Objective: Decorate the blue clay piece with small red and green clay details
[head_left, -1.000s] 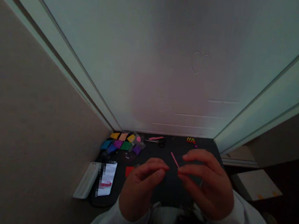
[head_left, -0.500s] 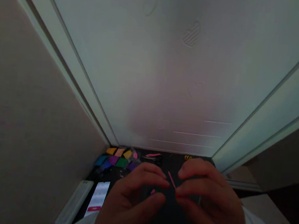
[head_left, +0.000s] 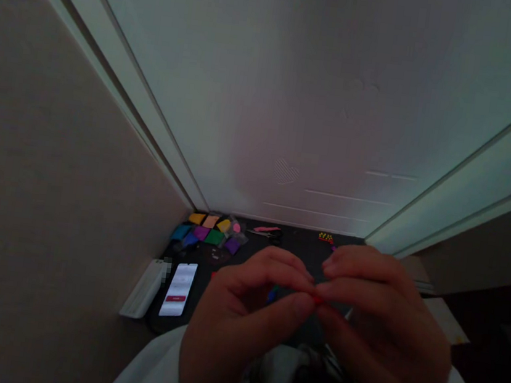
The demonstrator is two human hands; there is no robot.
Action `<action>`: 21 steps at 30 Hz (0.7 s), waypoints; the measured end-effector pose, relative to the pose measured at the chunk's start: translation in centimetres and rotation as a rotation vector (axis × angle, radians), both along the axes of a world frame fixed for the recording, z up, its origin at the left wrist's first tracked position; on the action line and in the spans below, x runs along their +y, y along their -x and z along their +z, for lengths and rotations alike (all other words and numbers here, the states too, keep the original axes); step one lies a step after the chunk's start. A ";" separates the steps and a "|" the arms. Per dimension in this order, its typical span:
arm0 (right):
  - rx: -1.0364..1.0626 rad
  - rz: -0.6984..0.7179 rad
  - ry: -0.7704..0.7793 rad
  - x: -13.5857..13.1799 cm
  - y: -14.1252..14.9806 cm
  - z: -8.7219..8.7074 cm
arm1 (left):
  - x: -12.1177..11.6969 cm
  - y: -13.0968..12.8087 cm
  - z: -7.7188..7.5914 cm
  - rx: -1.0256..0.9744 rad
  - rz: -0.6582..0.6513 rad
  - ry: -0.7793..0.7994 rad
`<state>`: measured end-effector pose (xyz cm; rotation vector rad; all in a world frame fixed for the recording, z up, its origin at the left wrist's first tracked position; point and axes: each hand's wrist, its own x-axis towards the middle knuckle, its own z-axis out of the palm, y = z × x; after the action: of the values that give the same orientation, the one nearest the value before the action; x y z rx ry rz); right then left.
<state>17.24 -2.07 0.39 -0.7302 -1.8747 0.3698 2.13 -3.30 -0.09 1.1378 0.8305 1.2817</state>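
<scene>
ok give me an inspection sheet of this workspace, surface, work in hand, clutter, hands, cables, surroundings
surface: dark tabletop, dimly lit
work in hand: small red piece at the fingertips, details too small to tell
clutter: coloured packets, scissors near a pink strip, lit phone, long white object
hands: right hand pinches the red piece; left hand has fingertips at it, grip unclear
cables: nothing seen
surroundings: white panel with raised patterns ahead, beige wall at left
</scene>
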 end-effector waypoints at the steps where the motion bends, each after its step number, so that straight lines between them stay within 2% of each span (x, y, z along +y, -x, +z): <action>1: 0.007 -0.009 -0.001 -0.1 0.0 -0.1 | 0.0 0.0 0.0 -0.006 0.003 0.001; 8: -0.031 -0.082 -0.031 -0.5 -0.3 -0.3 | -0.2 0.0 -0.1 0.019 0.035 -0.021; 14: -0.041 -0.079 -0.124 -0.2 -0.1 -0.1 | -0.3 0.0 0.0 0.006 0.016 -0.004; 21: -0.025 -0.060 -0.108 -0.4 -0.1 0.0 | -0.9 0.2 -0.2 0.100 0.116 -0.124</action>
<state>17.30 -2.43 0.34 -0.7192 -1.8764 0.2198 1.96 -4.20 -0.24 1.2761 0.9127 1.3969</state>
